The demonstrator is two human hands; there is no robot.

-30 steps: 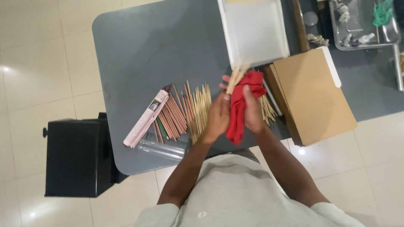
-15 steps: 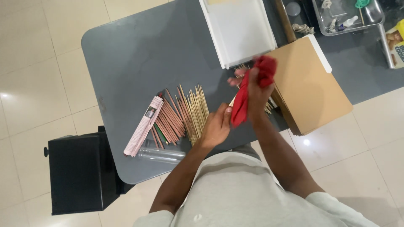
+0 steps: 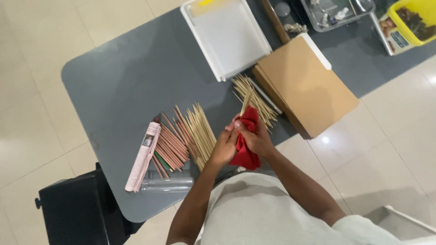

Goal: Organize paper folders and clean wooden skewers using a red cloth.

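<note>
Hands wiping a wooden stick with a red cloth over a grey table [image 3: 113, 90].

Pencils [image 3: 168, 145] and a stick pile [image 3: 200, 131] are lying left of the fingers; the left hand [image 3: 223, 147] is curling its fingers onto the red cloth [image 3: 245, 140], the right hand [image 3: 258, 138] is pinching it around the stick [image 3: 245, 100]. Squeezing too hard is likely risking a snapped stick or knocking the loose sticks [image 3: 256, 97] beyond the fingertips.

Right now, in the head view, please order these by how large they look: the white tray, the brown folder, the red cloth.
1. Brown folder and white tray: they look about alike, so I do not rank them.
2. Red cloth, clearly smallest, partly hidden by both hands.
</note>
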